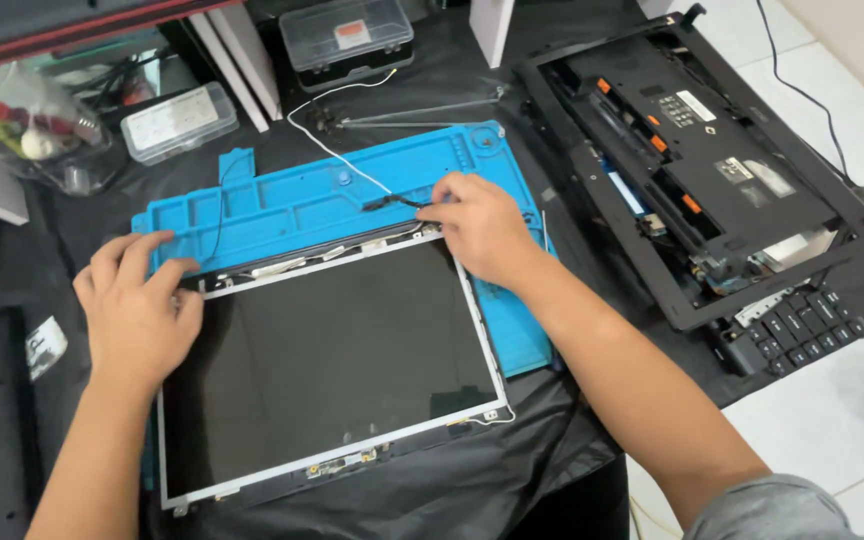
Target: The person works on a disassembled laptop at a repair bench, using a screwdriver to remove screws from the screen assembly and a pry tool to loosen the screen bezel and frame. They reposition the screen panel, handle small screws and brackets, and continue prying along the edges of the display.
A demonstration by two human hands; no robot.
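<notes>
A laptop screen panel [332,360] with a dark glass face and a silver frame lies on a blue work mat [302,195]. My left hand [137,310] rests on the panel's top left corner, fingers spread and pressing on the frame. My right hand [477,225] is at the top right corner, with fingertips pinched on a thin black cable [392,203] that runs along the mat. A white wire [337,150] trails from there toward the back of the table.
An opened black laptop base [712,160] lies at the right with a loose keyboard [797,330] below it. Clear plastic parts boxes [177,120] [347,35] stand at the back. A plastic bag [27,120] sits far left. Black cloth [432,490] covers the table.
</notes>
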